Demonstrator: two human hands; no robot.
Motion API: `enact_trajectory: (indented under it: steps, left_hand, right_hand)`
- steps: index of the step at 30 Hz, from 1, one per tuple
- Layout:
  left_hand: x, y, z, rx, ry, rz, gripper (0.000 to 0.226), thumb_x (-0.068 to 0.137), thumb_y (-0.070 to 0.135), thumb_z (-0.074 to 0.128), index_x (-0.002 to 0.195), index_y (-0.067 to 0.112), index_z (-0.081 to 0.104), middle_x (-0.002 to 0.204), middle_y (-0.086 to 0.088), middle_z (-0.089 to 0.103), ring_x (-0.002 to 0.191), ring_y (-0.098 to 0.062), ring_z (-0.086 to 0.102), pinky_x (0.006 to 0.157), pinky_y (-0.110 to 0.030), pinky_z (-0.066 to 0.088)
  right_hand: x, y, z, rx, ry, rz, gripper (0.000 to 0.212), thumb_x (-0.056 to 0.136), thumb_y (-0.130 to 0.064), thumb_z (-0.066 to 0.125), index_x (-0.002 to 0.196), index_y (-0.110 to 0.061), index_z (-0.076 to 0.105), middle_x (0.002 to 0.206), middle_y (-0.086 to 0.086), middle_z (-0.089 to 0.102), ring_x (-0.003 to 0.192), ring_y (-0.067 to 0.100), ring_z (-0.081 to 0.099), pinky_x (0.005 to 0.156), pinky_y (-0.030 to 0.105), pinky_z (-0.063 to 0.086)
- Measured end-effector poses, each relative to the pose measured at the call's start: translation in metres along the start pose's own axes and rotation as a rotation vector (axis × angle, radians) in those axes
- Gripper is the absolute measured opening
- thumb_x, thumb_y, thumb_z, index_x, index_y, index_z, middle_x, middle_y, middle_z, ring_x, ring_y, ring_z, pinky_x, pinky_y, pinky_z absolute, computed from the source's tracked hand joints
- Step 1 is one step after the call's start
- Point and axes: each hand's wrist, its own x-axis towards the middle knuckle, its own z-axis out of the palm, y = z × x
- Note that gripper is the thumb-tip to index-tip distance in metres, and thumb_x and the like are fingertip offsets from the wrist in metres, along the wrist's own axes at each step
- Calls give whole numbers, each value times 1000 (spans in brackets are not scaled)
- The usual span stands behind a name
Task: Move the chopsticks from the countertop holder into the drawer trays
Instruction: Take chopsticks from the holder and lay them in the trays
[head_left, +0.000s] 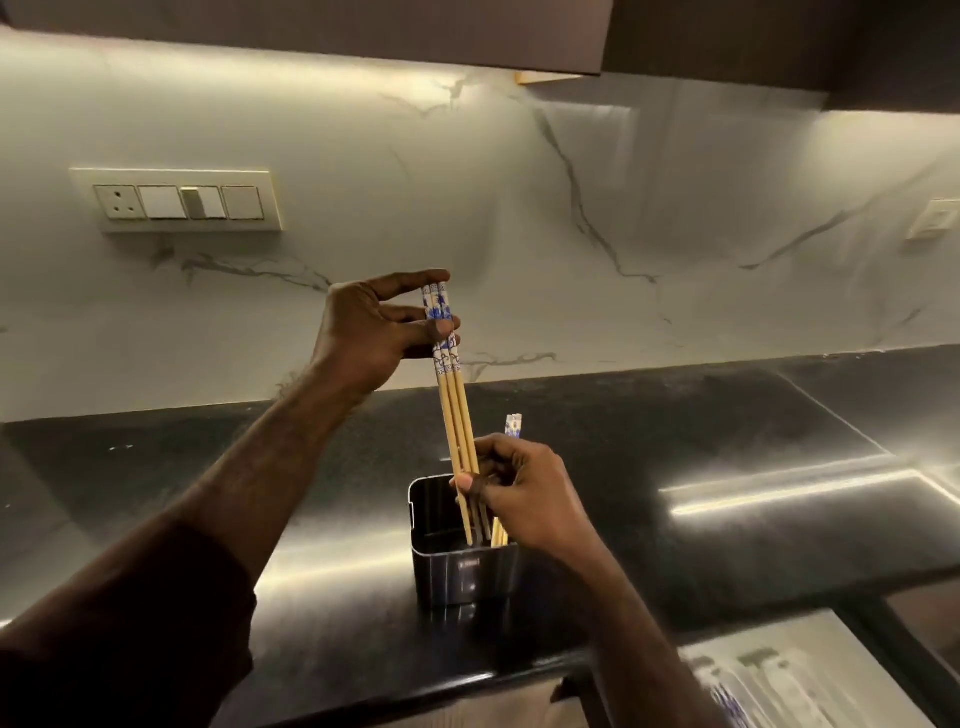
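- Your left hand (382, 332) was raised above the counter, thumb and fingertips pinched shut on the blue-and-white patterned upper ends of a small bundle of bamboo chopsticks (457, 415).
- That bundle looked like three sticks held side by side, though the exact count was hard to make out where they overlapped.
- The sticks ran down and slightly to the right, their plain tips reaching into the mouth of the black chopstick holder (457, 566).
- Your right hand (519, 493) sat just over the holder's right side, fingers curled closed around the lower part of the same bundle.
- Another chopstick (512, 426) stood in the holder behind your right hand, its patterned top showing above your knuckles and pale shafts visible below your palm; you could not tell whether your right hand touched it.
- The holder stood upright on the dark polished countertop (727, 519), near its front edge.
- At the near right, below the counter edge, the open drawer (810, 670) showed pale trays, with a blue-patterned item lying blurred in one.
- A switch plate (179, 200) was mounted on the marble backsplash (519, 208) at far left.
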Motion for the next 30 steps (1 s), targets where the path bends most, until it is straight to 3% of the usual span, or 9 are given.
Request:
enact_trajectory:
  steps: [4, 12, 15, 17, 24, 30]
  left_hand:
    - [-33, 22, 13, -70, -17, 9, 51, 73, -10, 73, 118, 13, 66, 87, -17, 75, 77, -26, 75, 65, -30, 60]
    - [-103, 32, 57, -83, -111, -41, 53, 73, -5, 76, 120, 16, 66, 89, -12, 76, 82, -23, 75, 73, -34, 61]
    - [-121, 37, 91, -109, -143, -40, 51, 73, -3, 76, 118, 19, 66, 88, -10, 76, 82, -20, 75, 71, -31, 60]
    - [-133, 45, 122, -132, -173, -32, 50, 74, -5, 75, 118, 17, 66, 86, -10, 76, 80, -19, 75, 68, -28, 60]
    - [-171, 62, 254, -171, -280, -43, 48, 75, -6, 74, 118, 15, 66, 89, -14, 75, 82, -23, 75, 74, -37, 61]
    - [-218, 54, 390, -220, -278, -132, 42, 76, -5, 74, 111, 18, 67, 90, -12, 75, 83, -23, 74, 76, -37, 61]
  right_hand:
    - [-48, -11, -6, 45, 70, 34, 25, 90, -14, 68, 114, -20, 66, 96, 1, 71, 84, 9, 72, 74, 29, 62]
    - [-157, -1, -17, 127, 69, 163, 23, 95, -16, 60, 117, -11, 65, 94, 6, 75, 85, 16, 74, 75, 31, 61]
    - [-193, 9, -42, 103, 88, 223, 18, 95, -19, 60, 110, -12, 68, 90, 7, 75, 82, 18, 74, 71, 34, 62]
    - [-216, 16, -64, 91, 121, 251, 17, 95, -20, 61, 106, -11, 70, 89, 8, 75, 82, 19, 74, 68, 35, 63]
    - [-302, 44, -162, 168, 257, 351, 17, 92, -17, 65, 103, -6, 71, 89, 15, 75, 82, 27, 74, 75, 40, 62]
    - [-380, 103, -266, 157, 277, 471, 11, 91, -16, 68, 93, -7, 73, 84, 14, 76, 79, 30, 73, 73, 42, 62]
